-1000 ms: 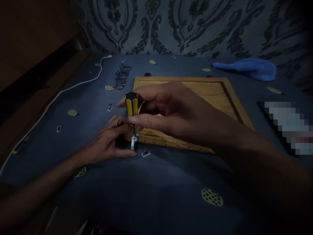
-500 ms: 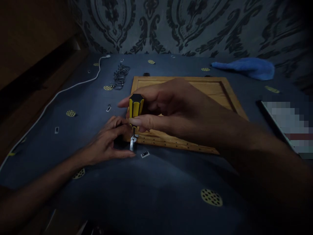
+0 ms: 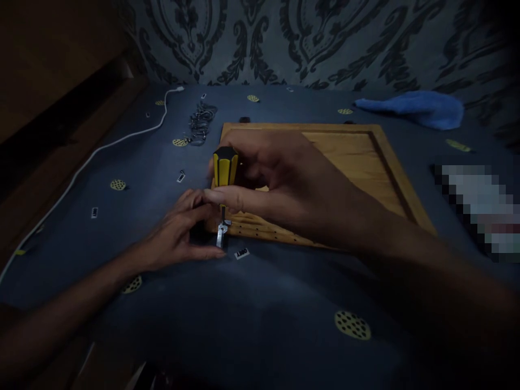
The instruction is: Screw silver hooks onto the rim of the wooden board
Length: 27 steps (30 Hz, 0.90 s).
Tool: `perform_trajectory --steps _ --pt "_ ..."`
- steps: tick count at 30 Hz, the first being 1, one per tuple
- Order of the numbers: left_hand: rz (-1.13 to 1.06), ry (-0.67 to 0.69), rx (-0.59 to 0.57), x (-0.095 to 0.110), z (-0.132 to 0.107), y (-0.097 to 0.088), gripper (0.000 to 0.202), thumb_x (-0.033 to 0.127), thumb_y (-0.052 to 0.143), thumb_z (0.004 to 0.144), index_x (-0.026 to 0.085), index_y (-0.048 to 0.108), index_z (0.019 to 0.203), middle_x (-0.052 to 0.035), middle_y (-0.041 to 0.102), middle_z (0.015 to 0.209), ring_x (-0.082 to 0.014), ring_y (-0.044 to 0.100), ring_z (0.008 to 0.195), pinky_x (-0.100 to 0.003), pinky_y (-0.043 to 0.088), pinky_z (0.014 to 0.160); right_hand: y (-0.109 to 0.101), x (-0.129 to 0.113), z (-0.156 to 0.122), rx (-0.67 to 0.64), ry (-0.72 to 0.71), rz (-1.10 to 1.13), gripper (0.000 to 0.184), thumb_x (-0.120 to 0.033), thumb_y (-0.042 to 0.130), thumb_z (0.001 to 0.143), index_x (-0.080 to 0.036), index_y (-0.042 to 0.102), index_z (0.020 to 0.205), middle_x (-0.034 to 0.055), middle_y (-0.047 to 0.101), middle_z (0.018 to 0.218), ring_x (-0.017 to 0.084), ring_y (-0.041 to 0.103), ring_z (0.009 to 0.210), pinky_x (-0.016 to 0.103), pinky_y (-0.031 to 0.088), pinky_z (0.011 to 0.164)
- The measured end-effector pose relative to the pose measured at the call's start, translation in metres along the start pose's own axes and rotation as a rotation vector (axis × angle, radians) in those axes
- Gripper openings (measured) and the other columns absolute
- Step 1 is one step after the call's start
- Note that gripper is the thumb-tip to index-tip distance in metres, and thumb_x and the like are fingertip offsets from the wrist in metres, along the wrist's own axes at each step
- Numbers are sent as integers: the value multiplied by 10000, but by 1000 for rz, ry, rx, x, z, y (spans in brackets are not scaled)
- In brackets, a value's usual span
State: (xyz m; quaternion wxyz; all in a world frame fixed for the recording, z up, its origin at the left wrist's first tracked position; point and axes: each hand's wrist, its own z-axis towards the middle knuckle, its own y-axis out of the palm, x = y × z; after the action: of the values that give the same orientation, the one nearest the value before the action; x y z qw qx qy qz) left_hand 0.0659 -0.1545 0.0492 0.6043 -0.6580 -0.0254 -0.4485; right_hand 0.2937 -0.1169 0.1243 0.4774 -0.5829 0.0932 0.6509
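Note:
My right hand (image 3: 280, 181) is closed round a screwdriver (image 3: 225, 169) with a yellow and black handle, held upright with its tip down on a small metal bracket (image 3: 221, 234). The bracket sits at the near left corner of a wooden frame (image 3: 382, 162) lying flat on a dark blue cloth. My left hand (image 3: 179, 233) rests on the cloth beside that corner, its fingers curled against the bracket and the frame's edge. A row of small holes runs along the frame's near edge.
A pile of metal hooks (image 3: 200, 123) lies behind the frame at the left. A white cable (image 3: 95, 154) runs along the cloth's left side. A blue rag (image 3: 414, 107) lies at the back right. Small labels (image 3: 242, 253) are scattered about. A patterned wall stands behind.
The screwdriver handle has turned a little in my right fingers, and the thumb and fingers have shifted their grip. My left hand has stayed in place.

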Motion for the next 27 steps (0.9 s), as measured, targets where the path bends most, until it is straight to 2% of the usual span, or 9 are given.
perform_trajectory --steps 3,5,8,12,16,20,23,27 --pt "0 22 11 -1 0 0 523 660 746 859 258 704 1190 -66 638 1175 -296 571 1132 -456 521 1010 -5 -1 -1 -112 -3 75 124 -240 684 985 -213 615 885 -1 710 978 140 698 871 280 596 775" --pt "0 13 12 -1 -1 0 508 668 746 855 254 715 1148 -64 636 1150 -294 570 1114 -459 523 1001 -6 0 -1 -135 0 107 168 -216 676 984 -208 613 828 -5 719 930 139 709 855 276 601 759" --pt "9 0 18 -1 -1 1 533 680 733 861 252 705 1178 -62 631 1126 -293 567 1104 -468 520 1001 -3 1 0 -59 11 81 195 -196 706 956 -198 624 779 -1 702 836 147 692 779 285 590 694" --pt "6 52 25 -3 -2 1 570 675 719 878 264 681 1272 -59 622 1100 -284 570 1068 -458 525 971 3 0 1 22 40 30 165 -220 720 954 -184 641 814 6 682 795 161 675 770 291 577 665" --pt "1 68 29 -3 -1 1 559 654 723 887 267 673 1288 -57 622 1126 -278 566 1074 -441 525 965 -3 -2 1 -76 19 34 109 -186 682 985 -177 644 883 -3 702 849 134 695 786 252 588 675" --pt "0 31 21 0 0 0 498 648 740 874 251 704 1172 -55 620 1161 -277 560 1092 -431 521 984 -11 -4 0 -174 -13 58 107 -145 656 990 -176 650 887 -26 705 824 107 709 760 227 602 691" --pt "1 7 6 1 1 0 495 648 746 868 234 707 1137 -49 621 1100 -274 565 1057 -422 528 943 -10 -2 -1 -143 1 67 181 -172 657 993 -180 629 814 -30 687 781 100 691 708 223 597 653" --pt "-2 6 9 0 0 0 533 650 739 872 231 694 1199 -50 624 1074 -280 575 1048 -435 523 939 0 0 0 -12 -12 -27 330 -203 702 973 -190 512 704 -44 587 711 89 599 649 229 538 601"
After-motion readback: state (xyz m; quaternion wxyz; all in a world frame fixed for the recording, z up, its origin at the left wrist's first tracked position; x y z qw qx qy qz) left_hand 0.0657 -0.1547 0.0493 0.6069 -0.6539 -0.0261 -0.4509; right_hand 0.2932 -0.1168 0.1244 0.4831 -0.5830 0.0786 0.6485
